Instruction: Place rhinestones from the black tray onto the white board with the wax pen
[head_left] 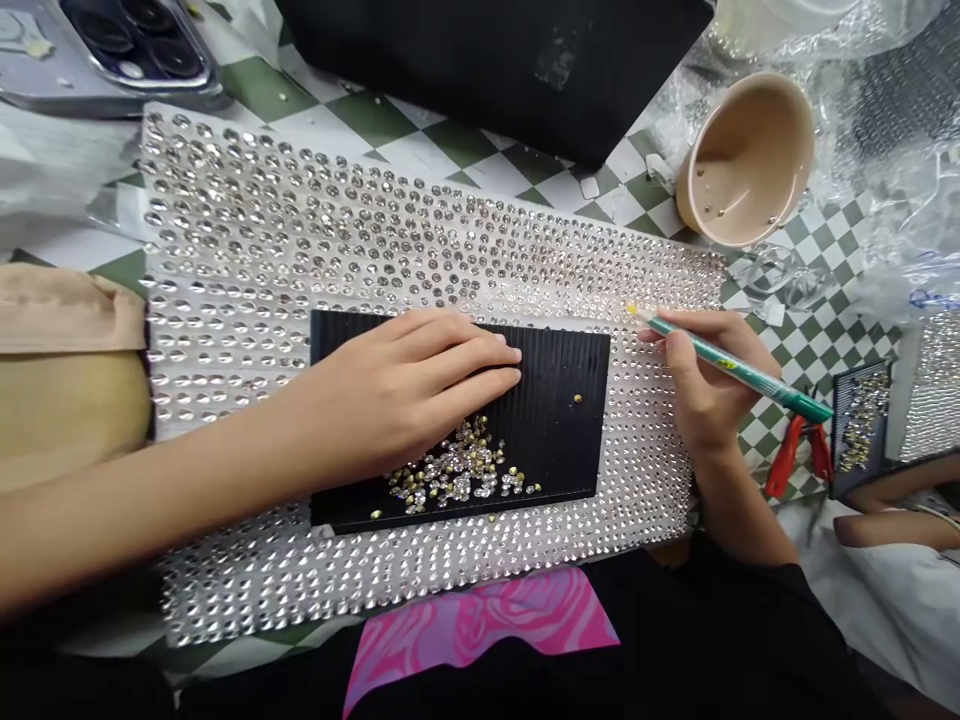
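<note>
Head view shows the right hand (pixel 709 385) closed on a teal pen (pixel 742 373), its yellow tip (pixel 632 309) at the stone-covered sheet (pixel 645 480) on the checked counter (pixel 367 118); whether it touches, I cannot tell. The left hand (pixel 409 385) rests flat on the black tray (pixel 559 440), beside loose stones (pixel 465 465). The present step seems to be pen work among the rows; the next move calls, I judge, for a steady tip.

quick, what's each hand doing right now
Left hand: open, resting on the black ridged tray.
Right hand: closed, holding the green pen-shaped tool.
</note>
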